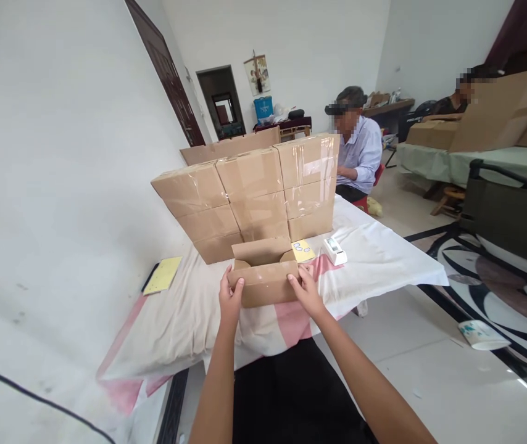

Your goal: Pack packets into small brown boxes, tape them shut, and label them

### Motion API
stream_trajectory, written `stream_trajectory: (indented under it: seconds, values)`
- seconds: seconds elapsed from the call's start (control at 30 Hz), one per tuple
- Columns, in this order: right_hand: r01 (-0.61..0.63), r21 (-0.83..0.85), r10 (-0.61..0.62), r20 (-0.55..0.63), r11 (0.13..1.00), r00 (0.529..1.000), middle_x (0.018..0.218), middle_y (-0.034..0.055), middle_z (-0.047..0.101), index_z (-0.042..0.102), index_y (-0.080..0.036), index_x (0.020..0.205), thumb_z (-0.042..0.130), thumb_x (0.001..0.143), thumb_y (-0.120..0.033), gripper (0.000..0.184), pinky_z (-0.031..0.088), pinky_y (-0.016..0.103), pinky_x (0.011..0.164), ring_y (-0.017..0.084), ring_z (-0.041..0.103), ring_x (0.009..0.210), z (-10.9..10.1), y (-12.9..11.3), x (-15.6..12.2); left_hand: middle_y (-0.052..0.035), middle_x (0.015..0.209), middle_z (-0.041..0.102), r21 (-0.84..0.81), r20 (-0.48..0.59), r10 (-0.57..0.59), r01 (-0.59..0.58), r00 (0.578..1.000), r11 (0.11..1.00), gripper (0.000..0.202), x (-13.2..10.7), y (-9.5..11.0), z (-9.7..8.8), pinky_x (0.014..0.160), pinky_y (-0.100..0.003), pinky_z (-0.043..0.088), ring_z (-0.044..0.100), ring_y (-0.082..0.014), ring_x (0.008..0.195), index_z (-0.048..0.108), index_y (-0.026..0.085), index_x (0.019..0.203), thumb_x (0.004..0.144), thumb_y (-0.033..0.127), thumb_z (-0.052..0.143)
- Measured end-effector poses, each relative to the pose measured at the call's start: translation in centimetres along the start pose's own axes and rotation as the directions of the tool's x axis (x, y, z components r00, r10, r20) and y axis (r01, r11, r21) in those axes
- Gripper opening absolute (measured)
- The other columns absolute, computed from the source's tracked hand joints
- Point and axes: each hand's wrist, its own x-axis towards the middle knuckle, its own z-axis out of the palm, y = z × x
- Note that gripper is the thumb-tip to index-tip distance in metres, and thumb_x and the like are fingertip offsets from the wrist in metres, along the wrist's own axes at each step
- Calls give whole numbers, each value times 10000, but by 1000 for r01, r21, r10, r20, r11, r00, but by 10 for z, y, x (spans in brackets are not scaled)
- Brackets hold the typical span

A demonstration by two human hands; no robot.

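An open cardboard box (270, 293) rests near the front edge of the cloth-covered table, its rear flap standing up. My left hand (231, 293) grips its left front corner, thumb on the front face and fingers around the side. At the right front corner my right hand (307, 288) holds the box the same way. The inside of the box is mostly hidden by its front panel. Right behind it rises a stack of taped cardboard boxes (257, 197), in three columns. A yellow sheet with stickers (303, 250) lies beside the box's right rear corner.
A small white box (334, 251) lies right of the sheet, and a yellow pad (162, 275) at the left edge of the tablecloth (374, 246). A person (360, 142) sits beyond the stack; another (458, 98) is behind cardboard at the right. A wastebasket (483, 335) lies on the floor.
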Motion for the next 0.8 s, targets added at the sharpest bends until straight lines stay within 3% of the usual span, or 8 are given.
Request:
stream_trajectory:
  seconds: [0.1,0.23,0.33,0.4,0.53,0.63,0.7,0.8]
  values:
    - [-23,53,23,-1,998,1000,1164,102,640,672,-236,1166,528,988,-438,306,407,475,1080,291,486,1192,2,5,1,-153,1533,502,3,-75,6,-6,997,1000,716,-1,-1,5,1176,-438,419,495,-302,1414,476,228,1476,871,549,685]
    - [-76,140,89,-93,987,992,1442,132,477,651,-228,1166,615,931,-435,315,426,458,1086,291,483,1298,7,13,2,-152,1481,553,13,-135,2,-1,991,1000,734,-10,-4,13,1099,-404,496,598,-273,1308,410,238,1526,898,515,669]
    - [-165,231,197,-120,959,973,1474,134,456,493,-261,1409,662,884,-418,573,500,435,1006,266,549,1220,11,19,4,-123,1519,527,19,-159,39,-37,987,999,634,-18,-7,19,1156,-401,439,529,-254,1386,413,258,1527,960,486,585]
    - [-189,249,218,-97,950,971,1482,122,480,420,-276,1490,642,889,-407,654,493,448,1039,266,538,1258,12,23,7,-93,1559,493,26,-168,78,-75,983,997,522,-22,-10,22,1208,-403,370,434,-242,1464,496,272,1467,981,453,555]
    - [-84,216,105,-90,973,990,1564,81,453,517,-284,1443,585,933,-369,521,340,485,1214,263,410,1449,14,29,13,-102,1550,501,32,-173,153,-149,973,988,339,-18,-17,25,1222,-442,338,438,-247,1460,642,244,1267,980,400,551]
    - [-23,188,40,-85,982,996,1568,71,461,565,-291,1418,569,956,-353,466,263,498,1260,256,364,1497,17,35,21,-123,1526,518,32,-171,206,-203,963,979,254,-5,-23,25,1210,-484,344,478,-264,1427,678,220,1099,960,399,562]
    - [-4,171,21,-98,985,995,1558,71,473,618,-287,1362,573,958,-369,414,257,513,1260,269,373,1493,21,40,29,-125,1511,534,14,-168,223,-224,960,974,210,7,-26,21,1214,-525,323,481,-288,1422,681,215,970,924,403,600]
    - [21,161,-2,-119,987,993,1510,84,521,677,-278,1259,575,962,-410,340,306,522,1232,287,439,1447,26,46,37,-89,1549,504,-38,-79,226,-230,971,973,177,31,-32,9,1254,-567,220,410,-344,1470,666,215,785,824,385,692]
